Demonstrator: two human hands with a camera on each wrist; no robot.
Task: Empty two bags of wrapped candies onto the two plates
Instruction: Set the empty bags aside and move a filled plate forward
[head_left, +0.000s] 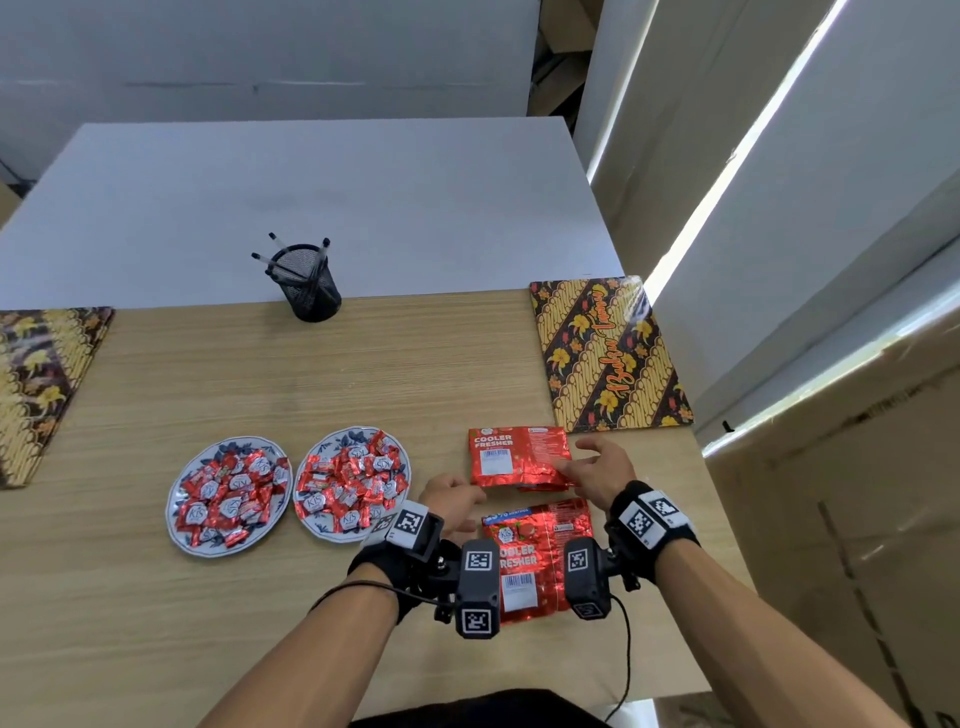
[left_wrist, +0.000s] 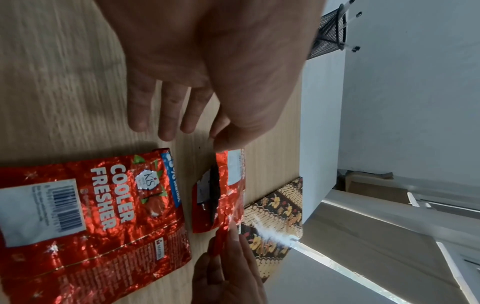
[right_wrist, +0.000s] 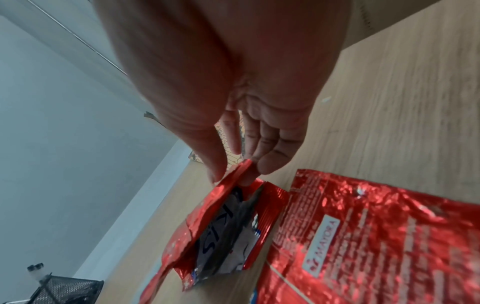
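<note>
Two blue-patterned plates, the left plate (head_left: 200, 457) and the right plate (head_left: 332, 444), each hold a heap of red wrapped candies (head_left: 228, 493). Two flat red foil bags lie to their right. The far bag (head_left: 514, 457) (left_wrist: 231, 191) (right_wrist: 221, 226) gapes at its torn mouth. My right hand (head_left: 576, 462) (right_wrist: 233, 168) pinches that mouth's edge between thumb and fingers. My left hand (head_left: 462, 499) (left_wrist: 192, 131) hovers with straight fingers, its thumb by the far bag's near-left corner. The near bag (head_left: 530, 551) (left_wrist: 91, 216) (right_wrist: 376, 236) lies between my wrists, held by neither hand.
A black mesh pen holder (head_left: 311, 288) stands behind the plates. A batik-covered book (head_left: 608, 358) lies at the back right, another batik piece (head_left: 41, 384) at the left edge. The table's right edge runs just past the bags, with a cardboard box (head_left: 857, 519) beyond.
</note>
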